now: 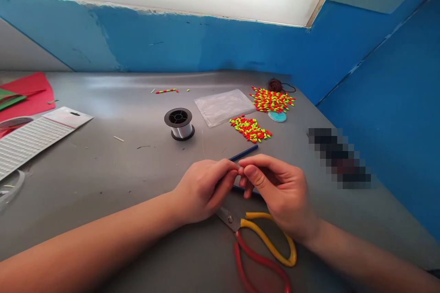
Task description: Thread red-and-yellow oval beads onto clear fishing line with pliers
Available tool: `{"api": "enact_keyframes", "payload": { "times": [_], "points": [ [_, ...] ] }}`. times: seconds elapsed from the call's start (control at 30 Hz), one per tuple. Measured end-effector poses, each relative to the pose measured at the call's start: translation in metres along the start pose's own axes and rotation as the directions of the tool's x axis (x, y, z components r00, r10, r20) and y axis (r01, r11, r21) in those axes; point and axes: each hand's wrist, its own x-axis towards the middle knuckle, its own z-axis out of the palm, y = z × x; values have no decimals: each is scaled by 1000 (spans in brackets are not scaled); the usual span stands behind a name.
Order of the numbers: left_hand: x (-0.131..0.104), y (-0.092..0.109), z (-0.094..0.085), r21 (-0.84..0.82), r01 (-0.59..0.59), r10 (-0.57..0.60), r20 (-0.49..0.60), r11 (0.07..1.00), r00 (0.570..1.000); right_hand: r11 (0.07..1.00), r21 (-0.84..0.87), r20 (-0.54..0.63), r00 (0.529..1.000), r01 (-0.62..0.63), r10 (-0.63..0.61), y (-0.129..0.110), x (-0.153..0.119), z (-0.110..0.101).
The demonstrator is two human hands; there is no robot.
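Watch for a slip right here: only fingertip contact in the left hand (204, 187) and the right hand (284, 190), hardly any purchase on anything so small. Both grips narrow, thumb against forefinger; cannot tell the contents, too tiny or hidden. Easy, too, to catch a finger on the scissors (231, 220), directly below, blades partly under the left hand, handles toward the near side. Possible to scatter the nearer bead pile (250, 129) with one forward sweep of the right hand, and the farther bead pile (271, 100) after it, both loose on the counter (144, 178). Careful of the spool (181, 132) as well, upright on its flange beyond the left hand, likely to topple from a stray knock. And now the pose: fingertips all but touching, just short of the dark blue stick (244, 152). Left hand knuckles-up, fingers curled under; right hand thumb uppermost, other fingers loosely folded. Reaching in low from both lower corners, wrists nearly straight.
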Motion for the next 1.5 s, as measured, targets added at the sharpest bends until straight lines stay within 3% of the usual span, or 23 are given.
{"api": "enact_keyframes", "payload": {
  "times": [0.3, 0.8, 1.33, 1.4, 1.5],
  "points": [
    [-1, -1, 0, -36, -52, 52, -19, 998, 998, 1000, 21, 62, 998, 18, -19, 1, -7, -4],
    [-1, 0, 0, -63, -96, 94, -32, 993, 995, 998, 60, 66, 997, 32, -36, 0, -8, -4],
    [-2, -2, 0, -47, -61, 62, 20, 997, 998, 992, 123, 155, 987, 35, -54, 3, -5, -7],
    [-1, -1, -1, -2, -32, 32, -3, 999, 999, 985, 173, 145, 989, -2, -24, 2, -3, -7],
    [0, 1, -1, 122, 53, -38, -120, 991, 992, 965, 254, 111, 993, -62, 35, -4, 4, -10]
  ]
}}
